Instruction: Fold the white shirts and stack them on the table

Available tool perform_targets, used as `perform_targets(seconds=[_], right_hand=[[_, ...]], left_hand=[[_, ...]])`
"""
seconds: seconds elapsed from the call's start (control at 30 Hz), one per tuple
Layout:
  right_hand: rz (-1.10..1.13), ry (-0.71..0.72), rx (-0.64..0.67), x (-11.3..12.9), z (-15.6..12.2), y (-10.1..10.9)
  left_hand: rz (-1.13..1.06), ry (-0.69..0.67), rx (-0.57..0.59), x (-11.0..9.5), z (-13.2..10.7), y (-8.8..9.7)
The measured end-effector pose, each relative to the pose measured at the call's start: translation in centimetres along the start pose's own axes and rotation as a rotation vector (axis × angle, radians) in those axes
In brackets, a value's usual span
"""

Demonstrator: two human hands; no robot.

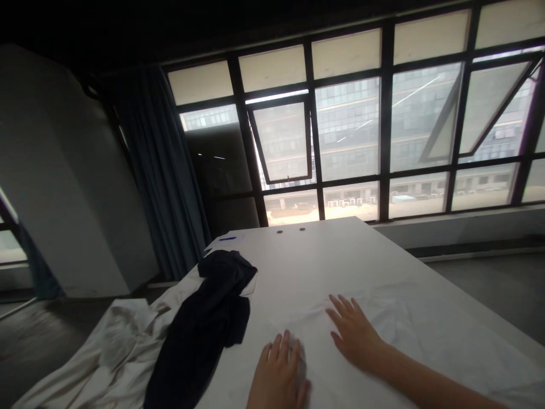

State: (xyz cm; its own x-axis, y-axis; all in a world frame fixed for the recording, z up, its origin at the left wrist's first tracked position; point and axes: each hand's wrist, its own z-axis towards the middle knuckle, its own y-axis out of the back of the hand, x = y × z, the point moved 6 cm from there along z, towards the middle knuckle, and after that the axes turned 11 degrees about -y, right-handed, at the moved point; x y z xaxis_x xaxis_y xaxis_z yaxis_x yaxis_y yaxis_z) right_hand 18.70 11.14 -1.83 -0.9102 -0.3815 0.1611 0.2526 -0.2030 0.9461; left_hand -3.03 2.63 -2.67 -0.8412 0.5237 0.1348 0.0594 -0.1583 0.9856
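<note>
A thin white cloth [395, 318] with soft wrinkles lies spread over the near part of the white table; its near edges run out of view. My left hand [279, 369] rests palm down on it at the bottom middle, fingers stretched forward. Farther right, my right hand [355, 335] lies flat on the same cloth with its fingers spread. Neither one grips anything. To the left of my hands, a crumpled dark navy garment [208, 318] lies along the table's left side, apart from my fingers.
A beige garment [123, 346] drapes over the table's left edge, partly under the navy one. Toward the far end of the table [323, 244] are a blue pen [227, 238] on paper and two small dark discs [302, 229]. Windows and a blue curtain [157, 170] stand beyond.
</note>
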Motion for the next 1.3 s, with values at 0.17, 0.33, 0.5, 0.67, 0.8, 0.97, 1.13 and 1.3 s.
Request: perform_targets(seconds=[0.17, 0.33, 0.5, 0.67, 0.8, 0.97, 1.13, 1.3], right_hand=[[0.090, 0.015, 0.219, -3.0, -8.0, -0.5], [0.044, -0.115, 0.161, -8.7, -12.3, -1.0], [0.002, -0.167, 0.081, -10.0, -11.5, -1.7], [0.003, -0.244, 0.101, -10.4, -5.1, -1.7], [-0.010, -0.277, 0.190, -11.0, 1.1, -1.8], [-0.023, -0.288, 0.230, -11.5, 5.4, -2.5], [0.065, -0.235, 0.073, -11.4, 5.3, -1.6], [0.049, -0.233, -0.059, -11.5, 2.8, -0.2]], left_hand=[[0.130, -0.118, -0.108, -1.9, -3.2, -4.0], [0.034, -0.203, -0.016, -1.4, -3.6, -4.3], [-0.207, -0.218, 0.121, -0.2, -0.8, -0.3], [-0.279, -0.196, 0.103, 3.2, 4.5, 1.8], [-0.186, -0.085, 0.077, 6.8, 9.0, 1.9], [-0.119, 0.020, 0.004, 5.2, 12.0, 2.1], [-0.318, -0.231, -0.024, -1.6, 10.5, 1.2], [-0.392, -0.178, 0.042, -2.3, 8.8, 0.9]])
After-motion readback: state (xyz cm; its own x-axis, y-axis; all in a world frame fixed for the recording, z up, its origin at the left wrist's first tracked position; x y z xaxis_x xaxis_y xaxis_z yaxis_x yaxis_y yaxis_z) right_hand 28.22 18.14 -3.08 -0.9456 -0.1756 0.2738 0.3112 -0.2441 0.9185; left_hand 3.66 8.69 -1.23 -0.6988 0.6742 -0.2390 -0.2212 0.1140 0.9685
